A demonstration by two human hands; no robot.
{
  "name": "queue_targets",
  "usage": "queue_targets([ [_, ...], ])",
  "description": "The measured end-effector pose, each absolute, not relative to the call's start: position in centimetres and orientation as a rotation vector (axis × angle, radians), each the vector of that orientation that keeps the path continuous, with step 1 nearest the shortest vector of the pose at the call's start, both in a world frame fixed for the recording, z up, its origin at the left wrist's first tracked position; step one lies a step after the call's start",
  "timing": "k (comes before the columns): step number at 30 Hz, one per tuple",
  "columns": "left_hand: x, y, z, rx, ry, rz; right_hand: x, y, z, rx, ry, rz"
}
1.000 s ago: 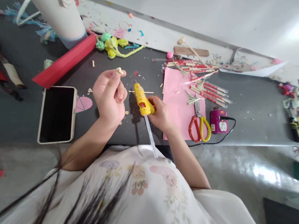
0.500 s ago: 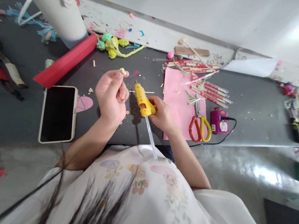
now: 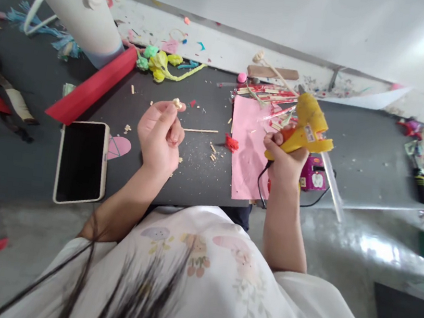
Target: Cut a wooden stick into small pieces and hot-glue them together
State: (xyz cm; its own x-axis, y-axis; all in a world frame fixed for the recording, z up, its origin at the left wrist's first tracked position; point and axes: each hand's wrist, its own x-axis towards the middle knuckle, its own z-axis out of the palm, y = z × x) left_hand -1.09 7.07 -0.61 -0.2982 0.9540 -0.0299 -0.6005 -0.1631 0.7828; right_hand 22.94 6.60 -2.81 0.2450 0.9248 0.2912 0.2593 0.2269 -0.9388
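Between thumb and forefinger, my left hand [image 3: 161,133] pinches a small cream-coloured piece [image 3: 177,103], too small to name surely. My right hand [image 3: 285,159] grips a yellow hot glue gun [image 3: 311,123] by its handle, with its nozzle toward the back of the table. A clear glue stick [image 3: 332,185] juts from the gun's rear, and a black cord hangs from the handle. Pink paper [image 3: 247,148] lies left of and beneath the right hand. A thin wooden stick [image 3: 200,130] and small wooden bits [image 3: 213,154] lie between the hands.
At left are a phone [image 3: 81,161], a red folded strip [image 3: 93,87], a white bottle [image 3: 77,8] and pliers [image 3: 3,87]. Red-and-white packaged sticks [image 3: 263,90] lie at the back. A purple box [image 3: 315,173] sits right, near the table edge. A red clip-like piece [image 3: 231,143] lies centrally.
My right hand has swung the glue gun right, away from my left hand, to above the pink paper's right side. My left hand stays almost still, keeping its pinch.
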Motion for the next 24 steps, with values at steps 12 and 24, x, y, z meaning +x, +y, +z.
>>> queue_targets([
  [12, -0.9, 7.3, -0.9, 0.587, 0.934, 1.627, 22.5, 6.6, -5.6, -1.635, -1.492, 0.636],
  [24, -1.0, 7.2, -0.8, 0.599, 0.928, 1.621, 19.5, 7.5, -5.4, -1.663, -1.837, 0.551],
])
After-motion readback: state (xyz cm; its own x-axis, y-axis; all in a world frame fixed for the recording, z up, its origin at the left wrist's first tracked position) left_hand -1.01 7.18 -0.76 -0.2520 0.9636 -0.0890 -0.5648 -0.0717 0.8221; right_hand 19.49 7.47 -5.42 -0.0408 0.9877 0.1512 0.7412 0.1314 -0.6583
